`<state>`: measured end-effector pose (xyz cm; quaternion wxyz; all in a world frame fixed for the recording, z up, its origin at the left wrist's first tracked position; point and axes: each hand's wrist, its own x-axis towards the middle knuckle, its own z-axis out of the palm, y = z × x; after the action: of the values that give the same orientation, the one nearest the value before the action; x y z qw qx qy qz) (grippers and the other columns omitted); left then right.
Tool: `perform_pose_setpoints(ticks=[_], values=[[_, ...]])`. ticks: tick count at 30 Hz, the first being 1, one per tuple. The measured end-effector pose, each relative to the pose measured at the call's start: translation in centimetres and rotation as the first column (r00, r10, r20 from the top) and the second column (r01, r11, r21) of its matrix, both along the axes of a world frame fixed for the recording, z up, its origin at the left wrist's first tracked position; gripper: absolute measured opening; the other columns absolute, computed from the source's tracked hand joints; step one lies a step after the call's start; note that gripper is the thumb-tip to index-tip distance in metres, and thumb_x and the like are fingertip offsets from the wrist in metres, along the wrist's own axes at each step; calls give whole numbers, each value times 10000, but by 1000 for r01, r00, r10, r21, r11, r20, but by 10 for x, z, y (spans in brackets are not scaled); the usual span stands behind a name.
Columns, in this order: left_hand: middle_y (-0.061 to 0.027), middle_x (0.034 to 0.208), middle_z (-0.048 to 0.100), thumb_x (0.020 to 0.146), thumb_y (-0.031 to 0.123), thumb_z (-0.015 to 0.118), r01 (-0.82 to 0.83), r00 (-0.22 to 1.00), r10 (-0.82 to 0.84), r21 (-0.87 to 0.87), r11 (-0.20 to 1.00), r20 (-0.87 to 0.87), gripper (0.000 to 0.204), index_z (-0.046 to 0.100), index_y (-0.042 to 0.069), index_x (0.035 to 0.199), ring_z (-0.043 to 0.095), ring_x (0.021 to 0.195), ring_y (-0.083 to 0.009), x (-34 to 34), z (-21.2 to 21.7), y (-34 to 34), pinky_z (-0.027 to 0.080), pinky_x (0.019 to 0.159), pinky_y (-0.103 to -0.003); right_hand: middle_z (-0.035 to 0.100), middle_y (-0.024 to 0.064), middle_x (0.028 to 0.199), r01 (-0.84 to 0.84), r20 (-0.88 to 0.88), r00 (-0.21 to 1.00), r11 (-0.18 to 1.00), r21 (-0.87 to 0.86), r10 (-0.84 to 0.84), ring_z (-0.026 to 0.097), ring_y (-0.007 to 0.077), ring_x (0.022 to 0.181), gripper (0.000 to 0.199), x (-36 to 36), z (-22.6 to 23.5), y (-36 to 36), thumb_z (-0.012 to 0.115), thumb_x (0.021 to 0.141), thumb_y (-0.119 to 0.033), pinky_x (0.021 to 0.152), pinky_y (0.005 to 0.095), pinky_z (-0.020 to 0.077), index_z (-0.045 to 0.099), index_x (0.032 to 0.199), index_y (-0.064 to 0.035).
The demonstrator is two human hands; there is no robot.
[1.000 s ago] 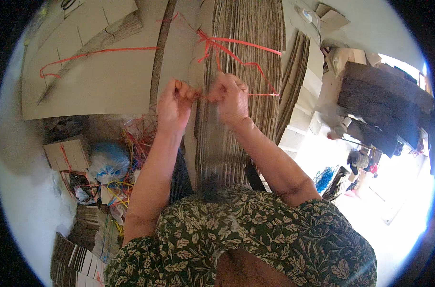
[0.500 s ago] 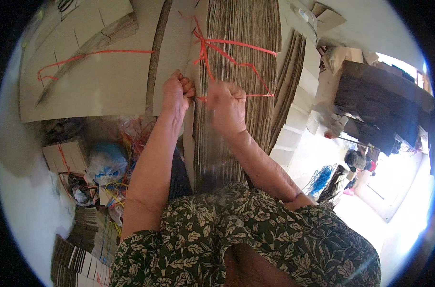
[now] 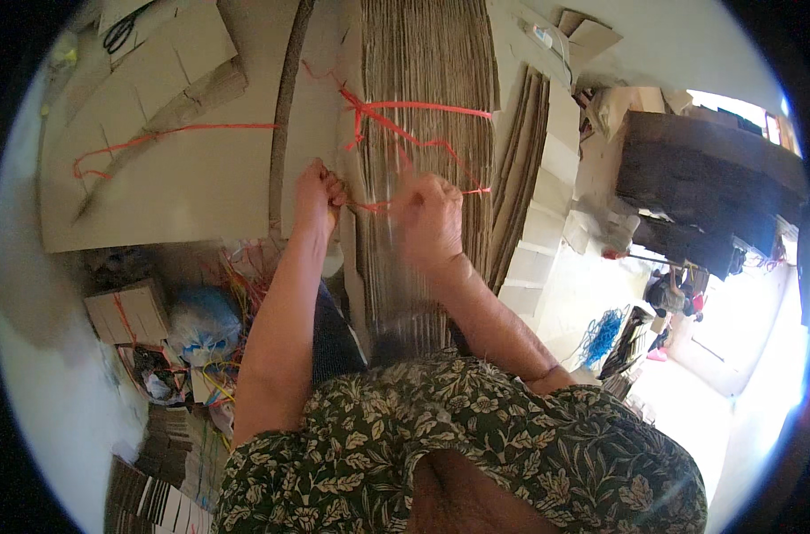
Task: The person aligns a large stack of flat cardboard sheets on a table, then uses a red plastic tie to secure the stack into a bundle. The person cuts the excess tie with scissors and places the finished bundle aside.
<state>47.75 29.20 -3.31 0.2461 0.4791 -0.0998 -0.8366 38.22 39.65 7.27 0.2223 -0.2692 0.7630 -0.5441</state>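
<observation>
A long stack of brown cardboard sheets point(image 3: 432, 53), seen edge-on, lies before me with red plastic twine point(image 3: 441, 109) around it. Knotted strands and a loose tail gather at its left edge. My left hand point(image 3: 319, 196) is closed just left of the stack, gripping a twine end. Over the stack, my right hand point(image 3: 433, 218) is closed on the same twine, its fingers partly blurred. A short red length spans the gap between both hands. Another strand runs from the right hand to the stack's right edge.
Left of the stack lie large flat cardboard sheets point(image 3: 182, 209) with a loose red strand across them. Scissors point(image 3: 120, 34) rest at the far left. Plastic bags point(image 3: 202, 325) and tangled twine sit below. Dark stacked cardboard point(image 3: 708, 169) stands at right, near blue twine point(image 3: 603, 334).
The view has shifted, so the stack appears lower and farther left. My hands have drawn slightly apart, the right one moving rightward over the stack. Both stay closed on the twine.
</observation>
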Motion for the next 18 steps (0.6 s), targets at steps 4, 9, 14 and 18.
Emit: perform_pose_setpoints(ticks=[4,9,14,18], values=[[-24,601,423,979,275,518,329,939,-328,-536,777,100,295,439,87,765,420,519,-148,30,33,7,390,515,-331,522,52,572,-119,263,958,993,-9,117,496,130,547,293,-20,30,-21,555,848,-149,510,286,382,536,594,-4],[-160,692,533,950,201,562,545,831,-206,-829,123,516,205,522,3,916,535,595,-227,19,53,23,452,561,-356,577,86,640,-542,-87,831,834,102,550,531,117,633,178,-17,8,-52,559,850,-94,608,303,450,632,783,53],[-47,691,538,987,238,517,586,809,-412,-620,522,418,252,554,7,895,500,604,-131,27,37,21,430,559,-313,635,143,795,-330,-28,944,937,-117,329,597,164,692,147,-5,6,-45,596,876,-42,635,310,493,653,976,50],[0,662,455,997,249,508,475,872,-162,-718,510,462,313,489,26,779,403,608,-93,31,45,33,372,547,-294,664,94,870,-566,-7,813,795,219,582,617,128,746,135,-8,-26,-8,616,869,-35,658,280,511,652,979,35]])
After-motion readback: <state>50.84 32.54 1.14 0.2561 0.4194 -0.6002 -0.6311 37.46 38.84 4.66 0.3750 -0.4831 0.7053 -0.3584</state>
